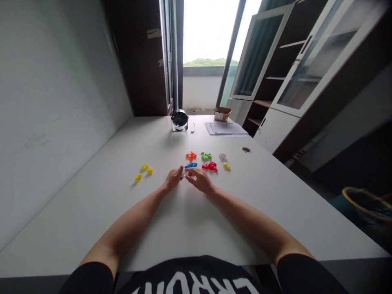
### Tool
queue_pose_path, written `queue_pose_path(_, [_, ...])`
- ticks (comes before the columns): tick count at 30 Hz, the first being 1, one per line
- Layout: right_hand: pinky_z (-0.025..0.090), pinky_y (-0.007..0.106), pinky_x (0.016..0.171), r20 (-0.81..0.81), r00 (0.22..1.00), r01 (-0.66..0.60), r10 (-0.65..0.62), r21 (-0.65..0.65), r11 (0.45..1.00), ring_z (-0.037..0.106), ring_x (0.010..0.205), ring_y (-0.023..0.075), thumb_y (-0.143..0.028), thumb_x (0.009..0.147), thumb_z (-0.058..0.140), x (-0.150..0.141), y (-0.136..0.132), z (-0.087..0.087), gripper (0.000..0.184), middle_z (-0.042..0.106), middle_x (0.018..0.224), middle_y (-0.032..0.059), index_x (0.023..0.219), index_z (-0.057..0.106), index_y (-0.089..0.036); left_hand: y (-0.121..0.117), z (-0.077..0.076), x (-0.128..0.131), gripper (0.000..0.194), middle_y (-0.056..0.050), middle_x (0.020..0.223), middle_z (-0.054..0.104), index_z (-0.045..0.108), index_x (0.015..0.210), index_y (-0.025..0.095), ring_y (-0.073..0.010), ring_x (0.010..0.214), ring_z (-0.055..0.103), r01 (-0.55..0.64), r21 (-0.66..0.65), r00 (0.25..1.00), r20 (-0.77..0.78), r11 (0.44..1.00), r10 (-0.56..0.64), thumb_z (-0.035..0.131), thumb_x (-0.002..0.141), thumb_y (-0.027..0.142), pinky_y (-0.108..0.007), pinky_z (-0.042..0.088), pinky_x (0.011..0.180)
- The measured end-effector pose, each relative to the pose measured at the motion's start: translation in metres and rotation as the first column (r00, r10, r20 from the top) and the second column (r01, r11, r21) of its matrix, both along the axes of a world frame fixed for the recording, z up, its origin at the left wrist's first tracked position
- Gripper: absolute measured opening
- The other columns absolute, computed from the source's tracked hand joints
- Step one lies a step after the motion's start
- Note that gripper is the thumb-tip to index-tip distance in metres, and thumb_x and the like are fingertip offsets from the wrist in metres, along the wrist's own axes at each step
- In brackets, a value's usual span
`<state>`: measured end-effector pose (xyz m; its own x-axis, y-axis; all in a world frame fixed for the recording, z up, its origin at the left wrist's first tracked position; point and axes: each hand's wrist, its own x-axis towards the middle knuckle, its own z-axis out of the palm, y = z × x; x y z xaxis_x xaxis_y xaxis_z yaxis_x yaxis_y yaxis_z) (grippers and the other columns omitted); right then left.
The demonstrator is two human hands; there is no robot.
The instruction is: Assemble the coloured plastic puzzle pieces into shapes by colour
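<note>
My left hand and my right hand meet low over the white desk. A small clear plastic piece sits between them, pinched in my right fingertips, with my left fingertips against it. Just beyond lie an orange piece, a blue piece, a green piece, a red cluster, a white piece and a yellow piece. Several more yellow pieces lie left of my left hand.
A black desk fan stands at the far end of the desk, near a cardboard box and papers. The desk has a round grommet. A wall runs along its left side, glass-fronted cabinets stand right.
</note>
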<state>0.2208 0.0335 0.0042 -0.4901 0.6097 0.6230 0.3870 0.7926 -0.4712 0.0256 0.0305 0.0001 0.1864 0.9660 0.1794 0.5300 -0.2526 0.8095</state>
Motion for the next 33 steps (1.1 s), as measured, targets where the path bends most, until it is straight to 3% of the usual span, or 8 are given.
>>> queue_pose_path(9, [0.05, 0.035, 0.085, 0.112, 0.993, 0.018, -0.035, 0.15, 0.989, 0.061, 0.095, 0.0225, -0.033, 0.093, 0.063, 0.016, 0.019, 0.018, 0.018, 0.067, 0.102, 0.0073, 0.108, 0.064, -0.024, 0.004, 0.004, -0.001, 0.072, -0.004, 0.068, 0.063, 0.065, 0.071, 0.018, -0.0182, 0.067, 0.056, -0.013, 0.024, 1.0, 0.003, 1.0, 0.013, 0.013, 0.098, 0.062, -0.029, 0.042, 0.068])
queue_pose_path(12, [0.048, 0.036, 0.086, 0.027, 0.969, 0.236, -0.244, 0.173, 0.956, 0.061, 0.092, 0.0227, -0.034, 0.093, 0.059, 0.052, 0.049, 0.025, 0.016, 0.066, 0.096, 0.0074, 0.102, 0.064, -0.021, 0.015, 0.011, -0.015, 0.059, -0.006, 0.085, 0.069, 0.068, 0.081, 0.02, -0.0208, 0.084, 0.061, -0.145, 0.141, 0.986, -0.067, 0.979, 0.156, 0.02, 0.1, 0.049, -0.032, 0.044, 0.083])
queue_pose_path(14, [0.047, 0.035, 0.081, -0.06, 0.874, 0.487, -0.483, 0.108, 0.867, 0.059, 0.083, 0.0216, -0.035, 0.093, 0.056, 0.086, 0.071, 0.022, 0.02, 0.065, 0.091, 0.0076, 0.101, 0.063, -0.019, 0.024, 0.015, -0.03, 0.044, -0.007, 0.096, 0.07, 0.069, 0.082, 0.021, -0.0239, 0.096, 0.059, -0.291, 0.243, 0.928, -0.166, 0.925, 0.335, 0.033, 0.097, 0.04, -0.036, 0.042, 0.093])
queue_pose_path(17, [0.046, 0.035, 0.08, -0.028, 0.624, 0.78, -0.781, -0.035, 0.625, 0.058, 0.081, 0.0231, -0.038, 0.09, 0.054, 0.138, 0.097, 0.007, 0.025, 0.064, 0.084, 0.008, 0.099, 0.063, -0.016, 0.034, 0.015, -0.056, 0.028, -0.01, 0.108, 0.069, 0.071, 0.091, 0.023, -0.03, 0.108, 0.054, -0.495, 0.293, 0.772, -0.284, 0.818, 0.569, 0.047, 0.092, 0.037, -0.042, 0.04, 0.097])
queue_pose_path(20, [0.045, 0.035, 0.078, 0.135, 0.426, 0.894, -0.894, -0.217, 0.393, 0.061, 0.085, 0.0253, -0.04, 0.088, 0.056, 0.17, 0.109, -0.01, 0.028, 0.068, 0.089, 0.0106, 0.102, 0.064, -0.016, 0.039, 0.009, -0.077, 0.022, -0.013, 0.118, 0.064, 0.07, 0.096, 0.022, -0.0327, 0.118, 0.048, -0.578, 0.339, 0.656, -0.347, 0.742, 0.67, 0.053, 0.089, 0.034, -0.047, 0.035, 0.104])
queue_pose_path(23, [0.045, 0.035, 0.082, 0.268, 0.369, 0.907, -0.89, -0.311, 0.283, 0.064, 0.09, 0.0259, -0.04, 0.087, 0.06, 0.178, 0.114, -0.02, 0.031, 0.071, 0.096, 0.0115, 0.108, 0.065, -0.018, 0.04, 0.001, -0.089, 0.021, -0.015, 0.125, 0.06, 0.069, 0.098, 0.021, -0.0337, 0.125, 0.045, -0.606, 0.336, 0.617, -0.374, 0.721, 0.693, 0.056, 0.087, 0.032, -0.049, 0.03, 0.109])
queue_pose_path(29, [0.045, 0.034, 0.086, 0.224, 0.442, 0.869, -0.869, -0.347, 0.353, 0.066, 0.095, 0.0243, -0.032, 0.087, 0.061, 0.175, 0.117, -0.021, 0.036, 0.074, 0.103, 0.0111, 0.12, 0.065, -0.019, 0.044, -0.008, -0.093, 0.023, -0.014, 0.117, 0.064, 0.067, 0.104, 0.02, -0.0308, 0.114, 0.055, -0.522, 0.266, 0.687, -0.432, 0.811, 0.584, 0.055, 0.085, 0.029, -0.047, 0.035, 0.107])
queue_pose_path(33, [0.046, 0.033, 0.083, 0.17, 0.453, 0.856, -0.875, -0.357, 0.374, 0.065, 0.092, 0.0243, -0.029, 0.087, 0.057, 0.176, 0.113, -0.02, 0.032, 0.074, 0.101, 0.0112, 0.116, 0.067, -0.018, 0.047, -0.006, -0.088, 0.029, -0.011, 0.118, 0.064, 0.067, 0.106, 0.019, -0.026, 0.116, 0.057, -0.389, 0.282, 0.812, -0.346, 0.877, 0.471, 0.053, 0.08, 0.016, -0.039, 0.04, 0.108])
